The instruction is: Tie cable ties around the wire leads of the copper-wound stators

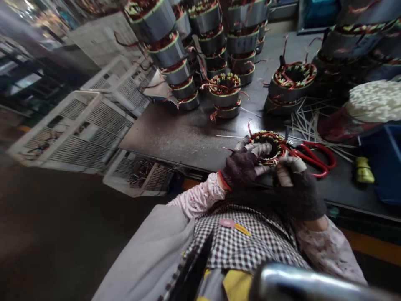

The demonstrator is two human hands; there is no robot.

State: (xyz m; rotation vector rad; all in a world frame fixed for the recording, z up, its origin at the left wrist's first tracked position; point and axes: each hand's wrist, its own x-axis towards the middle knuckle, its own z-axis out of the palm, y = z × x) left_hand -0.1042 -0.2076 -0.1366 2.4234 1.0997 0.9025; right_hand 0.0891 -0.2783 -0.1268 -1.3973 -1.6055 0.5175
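Note:
A motor stator with red windings lies on the dark bench near its front edge. My left hand, in a dark fingerless glove with wrapped fingers, grips its left side, fingers over the rim. At the right front rim my right hand, gloved the same way, is closed with fingertips pressed together by the red wires. Whatever those fingertips pinch is too small to make out. Red-handled scissors lie right beside the stator, partly behind my right hand.
Stacked stators line the back of the bench, with a shorter stack nearer. Thin white sticks, a yellow-handled tool, a white bundle and a blue bin sit rightward. White crates stand left.

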